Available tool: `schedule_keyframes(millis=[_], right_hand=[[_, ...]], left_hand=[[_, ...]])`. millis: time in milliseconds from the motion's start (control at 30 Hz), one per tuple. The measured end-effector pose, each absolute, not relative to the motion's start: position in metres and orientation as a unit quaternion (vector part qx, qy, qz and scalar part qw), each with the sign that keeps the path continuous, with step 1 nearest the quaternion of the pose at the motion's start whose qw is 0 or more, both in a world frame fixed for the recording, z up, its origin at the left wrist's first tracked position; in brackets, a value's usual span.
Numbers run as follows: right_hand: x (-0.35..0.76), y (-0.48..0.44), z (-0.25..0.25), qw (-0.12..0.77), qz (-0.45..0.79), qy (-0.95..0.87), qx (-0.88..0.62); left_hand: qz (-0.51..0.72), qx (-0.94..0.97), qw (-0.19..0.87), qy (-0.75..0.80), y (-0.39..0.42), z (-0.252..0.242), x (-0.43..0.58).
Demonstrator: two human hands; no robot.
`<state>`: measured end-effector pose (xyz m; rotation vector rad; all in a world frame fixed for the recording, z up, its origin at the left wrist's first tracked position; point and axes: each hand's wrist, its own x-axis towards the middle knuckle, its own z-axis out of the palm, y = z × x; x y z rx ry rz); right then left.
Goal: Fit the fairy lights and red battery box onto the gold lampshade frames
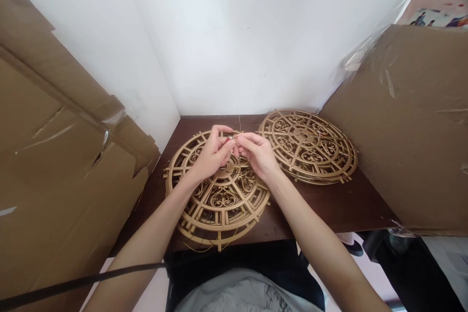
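Note:
My two hands meet above the left stack of gold round lattice panels [224, 198]. My left hand [214, 153] is closed on a small red-and-metal piece [229, 139], mostly covered by the fingers, so its kind is unclear. Against it, my right hand [258, 152] is closed in a pinch at the fingertips. From the pinch a thin pale thread or wire [240, 120] rises toward the wall. Scroll ornaments fill the panels' inner rings, and thin gold strands stick out near the front edge of the left stack.
To the right lies a second stack of gold lattice panels [309, 146]. Both stacks rest on a dark brown tabletop [329, 207]. Cardboard stands on the left [54, 156] and right [409, 131], with a white wall [252, 48] behind. A black strap [80, 280] crosses the lower left.

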<state>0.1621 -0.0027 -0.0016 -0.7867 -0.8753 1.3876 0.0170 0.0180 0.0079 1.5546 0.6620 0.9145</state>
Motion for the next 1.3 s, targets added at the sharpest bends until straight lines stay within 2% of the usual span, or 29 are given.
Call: schedule_keyframes(millis=[500,1300], right_hand=[[0.1615,-0.0059,0.0007,0.617,0.536,-0.442,-0.370],[0.1646,-0.0055,0.0026,0.609,0.544,-0.448,-0.365]], left_hand=[[0.378,0.706,0.538,0.263,0.0175,0.0056,0.0181],[0.385,0.698,0.545,0.259,0.0180,0.0044,0.0175]])
